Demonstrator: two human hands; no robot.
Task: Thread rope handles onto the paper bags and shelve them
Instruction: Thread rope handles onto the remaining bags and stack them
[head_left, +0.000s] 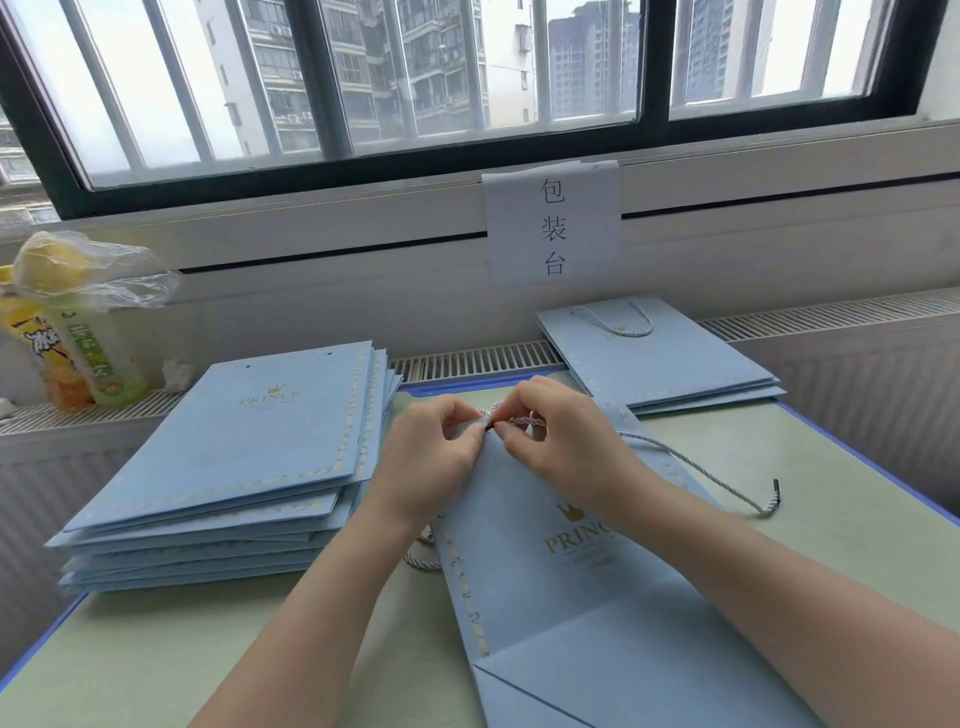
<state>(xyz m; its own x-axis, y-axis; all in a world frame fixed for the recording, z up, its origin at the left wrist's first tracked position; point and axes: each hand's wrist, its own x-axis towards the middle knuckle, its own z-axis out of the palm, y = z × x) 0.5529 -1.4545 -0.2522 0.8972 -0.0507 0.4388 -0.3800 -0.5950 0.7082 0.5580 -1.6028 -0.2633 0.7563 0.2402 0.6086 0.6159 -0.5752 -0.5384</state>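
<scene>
**Rope tip at the hole: a small slip could undo the thread**

A flat blue bag (561, 566) lies on the bench (810, 467), its top edge away from the person. Both hands work at that edge. The right hand (566, 441) pinches the rope (691, 465) just behind its dark tip, finger and thumb pressed together on it. The left hand (431, 452) pinches the bag's edge beside the tip, fingers curled. The hole itself is hidden by the fingers.

The rope's free end trails right across the bench. A second rope (421, 558) peeks out from under the bag's left side.

Risks, as I judge them: the tip may miss or fray against the hole if the left hand lets the paper flex; a tug could tear the punched edge; the trailing end may snag. Unthreaded bags (244, 441) are stacked left; finished bags (660, 358) lie behind.
</scene>
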